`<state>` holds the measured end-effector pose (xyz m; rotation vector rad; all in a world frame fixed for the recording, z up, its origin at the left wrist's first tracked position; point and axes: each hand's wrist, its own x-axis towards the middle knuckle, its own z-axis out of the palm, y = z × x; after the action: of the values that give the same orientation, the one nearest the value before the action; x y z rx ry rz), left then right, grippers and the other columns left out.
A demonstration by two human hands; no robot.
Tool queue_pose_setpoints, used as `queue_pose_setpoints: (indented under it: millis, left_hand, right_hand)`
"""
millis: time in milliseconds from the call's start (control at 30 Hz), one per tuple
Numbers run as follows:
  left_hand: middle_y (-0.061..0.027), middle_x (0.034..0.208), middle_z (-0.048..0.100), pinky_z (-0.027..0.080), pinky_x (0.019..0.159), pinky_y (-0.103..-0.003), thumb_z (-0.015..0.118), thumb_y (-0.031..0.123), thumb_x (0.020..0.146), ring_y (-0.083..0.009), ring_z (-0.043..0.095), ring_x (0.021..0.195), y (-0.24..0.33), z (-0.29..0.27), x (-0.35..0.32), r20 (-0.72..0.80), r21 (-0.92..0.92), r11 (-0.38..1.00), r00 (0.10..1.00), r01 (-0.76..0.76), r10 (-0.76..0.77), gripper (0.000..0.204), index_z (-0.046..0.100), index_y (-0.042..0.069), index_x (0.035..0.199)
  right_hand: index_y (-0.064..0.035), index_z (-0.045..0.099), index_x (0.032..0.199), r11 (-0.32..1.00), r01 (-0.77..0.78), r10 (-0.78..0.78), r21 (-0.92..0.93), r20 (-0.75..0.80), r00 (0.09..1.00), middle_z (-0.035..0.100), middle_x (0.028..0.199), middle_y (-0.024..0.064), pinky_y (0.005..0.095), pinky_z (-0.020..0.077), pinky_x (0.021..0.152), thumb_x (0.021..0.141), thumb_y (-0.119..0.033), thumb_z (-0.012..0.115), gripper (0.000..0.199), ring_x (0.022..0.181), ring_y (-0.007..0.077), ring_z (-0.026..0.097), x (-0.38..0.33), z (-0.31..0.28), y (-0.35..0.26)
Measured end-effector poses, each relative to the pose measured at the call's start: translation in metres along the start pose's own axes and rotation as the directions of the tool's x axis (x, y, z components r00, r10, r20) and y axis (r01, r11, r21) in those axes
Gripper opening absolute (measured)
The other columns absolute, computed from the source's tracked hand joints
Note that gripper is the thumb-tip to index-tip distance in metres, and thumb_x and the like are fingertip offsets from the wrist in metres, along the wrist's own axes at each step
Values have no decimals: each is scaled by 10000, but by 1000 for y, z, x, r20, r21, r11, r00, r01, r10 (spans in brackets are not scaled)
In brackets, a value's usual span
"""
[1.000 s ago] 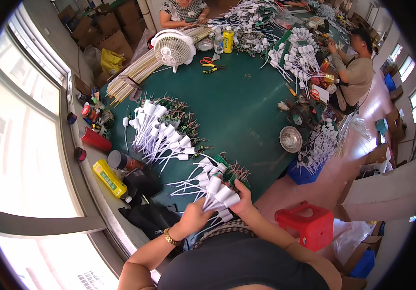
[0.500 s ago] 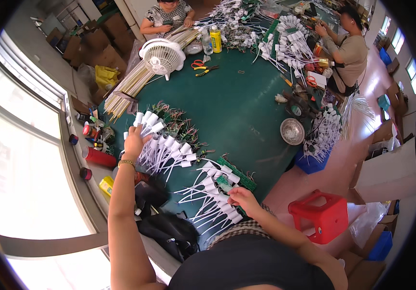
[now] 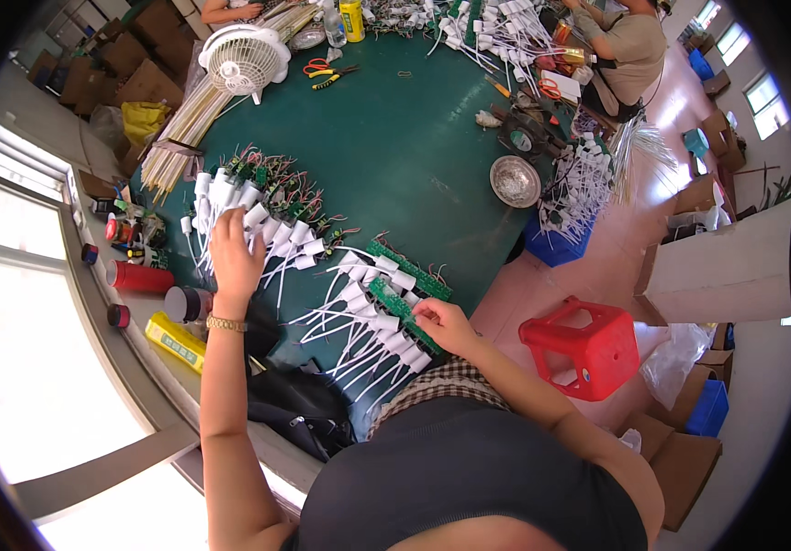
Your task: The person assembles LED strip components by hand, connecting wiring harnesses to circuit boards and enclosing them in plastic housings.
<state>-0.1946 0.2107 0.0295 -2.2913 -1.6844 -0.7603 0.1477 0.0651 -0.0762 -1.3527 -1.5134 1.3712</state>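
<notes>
My left hand (image 3: 237,255) is over a bundle of white cylinders with white leads (image 3: 274,231). Its fingers reach among the nearest cylinders and its thumb stands apart; nothing is plainly gripped. Wires and small green boards trail from the bundle's far side. My right hand (image 3: 446,326) pinches the edge of a green circuit board strip (image 3: 390,301), which lies across a second row of white cylinders (image 3: 359,298). Behind that row is another green board strip (image 3: 418,275). The right fingertips are partly hidden by the hand.
A metal bowl (image 3: 516,181) stands at the table's right edge. Pliers (image 3: 325,83), orange-handled scissors (image 3: 319,66) and a white fan (image 3: 245,62) are farther back. A red stool (image 3: 581,349) is on the floor to the right, a black bag (image 3: 299,409) near my left arm. Two people sit across the table.
The whole view has shifted, so the table appears higher and further left. My left hand has moved rightward over the cylinders. The board at my right hand now lies along the cylinder row.
</notes>
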Motion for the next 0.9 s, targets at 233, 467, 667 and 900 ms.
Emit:
queue_pose_setpoints:
  millis: [233,467,667,900]
  left_hand:
    - [-162,948,639,458,844,-401,697,189,767,-340,583,933,108,95,-89,579,-462,862,807,208,116,332,614,21,1040]
    - [-90,902,609,407,838,-434,825,155,600,-302,539,938,149,91,-108,516,-207,918,835,337,-190,694,479,62,1195]
    - [-2,786,570,352,884,-432,782,21,598,-228,534,876,145,67,-130,254,-660,728,967,186,-17,790,429,88,1302]
    - [-4,807,595,392,858,-404,765,-23,599,-250,560,907,169,37,-154,-4,-658,745,990,-108,139,711,518,104,1253]
  right_hand:
    - [-9,617,961,997,-73,72,39,14,997,634,785,52,263,484,665,836,-94,627,152,692,107,579,-9,5,33]
    - [-12,609,973,999,-52,49,-10,-156,986,632,852,60,272,494,685,830,-83,635,162,765,122,600,-20,4,53]
    - [-27,418,1296,997,23,-25,73,32,999,545,1092,113,325,472,828,753,-174,756,656,965,192,547,-27,10,40]
    - [-27,508,1266,950,273,-308,151,328,893,610,1066,96,327,449,886,750,-230,772,614,987,186,573,-2,16,-10]
